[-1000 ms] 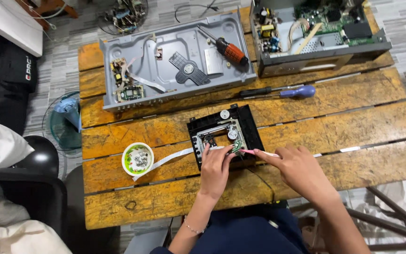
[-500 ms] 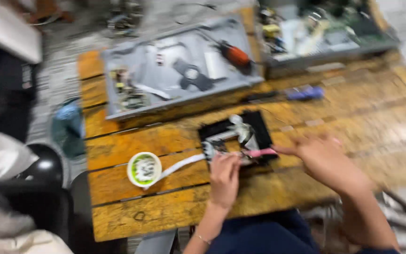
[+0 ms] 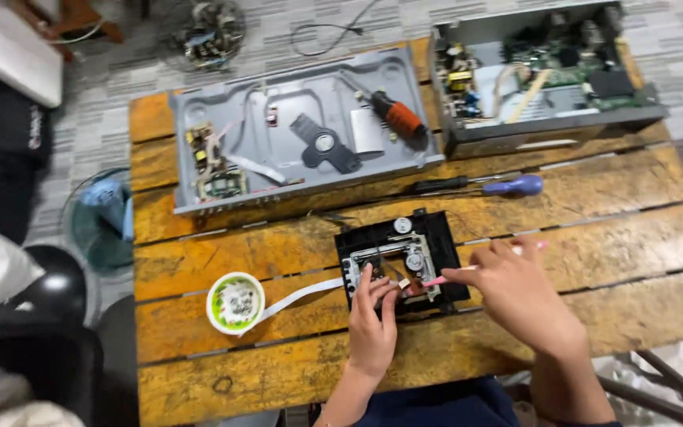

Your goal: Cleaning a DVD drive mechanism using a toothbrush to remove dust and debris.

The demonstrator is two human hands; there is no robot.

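1. Black plastic forms the drive unit (image 3: pixel 405 257), which is set near the middle of the wooden table (image 3: pixel 594 213), its metal works facing up.
2. The unit's near edge is pressed by the left hand (image 3: pixel 371 328); the fingertips (image 3: pixel 367 275) are laid on the works, and nothing is clasped in that hand.
3. A pink tool (image 3: pixel 456 274) is pinched in the right hand (image 3: pixel 515 296), with its tip brought onto the unit's right part, just beside the left fingers.
4. A white ribbon cable (image 3: pixel 302 294) is seen running from the unit's left side toward a small white cup (image 3: pixel 235 302) with a green inside, in which small parts are held.
5. A blue-handled screwdriver (image 3: pixel 480 186) is laid beyond the unit, well apart from both hands.
6. A grey metal tray (image 3: pixel 294 95) is placed at the table's far edge; a circuit board (image 3: pixel 215 178) and an orange-handled screwdriver (image 3: pixel 393 115) are held in it.
7. An open chassis (image 3: pixel 547 126) with green boards is set at the far right.
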